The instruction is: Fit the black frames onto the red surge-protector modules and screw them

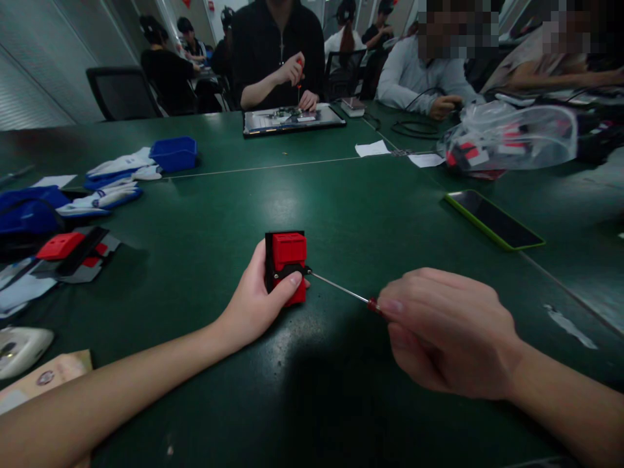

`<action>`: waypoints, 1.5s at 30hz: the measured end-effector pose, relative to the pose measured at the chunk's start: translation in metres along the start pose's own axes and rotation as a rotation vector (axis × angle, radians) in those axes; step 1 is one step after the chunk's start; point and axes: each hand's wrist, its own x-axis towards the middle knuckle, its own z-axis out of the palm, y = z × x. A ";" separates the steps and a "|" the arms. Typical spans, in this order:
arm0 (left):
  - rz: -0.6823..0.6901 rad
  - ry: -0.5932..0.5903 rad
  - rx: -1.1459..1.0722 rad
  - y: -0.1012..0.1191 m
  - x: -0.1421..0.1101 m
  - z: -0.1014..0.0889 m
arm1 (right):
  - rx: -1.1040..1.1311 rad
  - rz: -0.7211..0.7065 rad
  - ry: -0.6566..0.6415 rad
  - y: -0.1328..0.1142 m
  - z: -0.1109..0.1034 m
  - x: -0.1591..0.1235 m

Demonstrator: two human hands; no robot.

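My left hand [263,292] grips a small red and black block-shaped part [289,250], its thumb pressed across the front. The part looks like a plug socket module with a black plate behind it, though its exact kind is unclear. In my right hand [448,331] is a screwdriver [341,288], its red handle mostly hidden by closed fingers. The thin metal shaft points left, and its tip meets a black tab with a screw on the right side of the part. Both hands are above the green table [341,201].
On the left lie grey and red parts [78,253], white-and-blue gloves [104,195] and a blue tray [174,154]. A green-edged phone [494,219] and a clear plastic bag [511,136] are on the right. Across the table, a person [277,58] works over a flat panel [295,120].
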 end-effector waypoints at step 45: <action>0.130 0.022 0.030 0.004 0.000 0.004 | -0.052 -0.138 -0.013 -0.012 0.009 0.006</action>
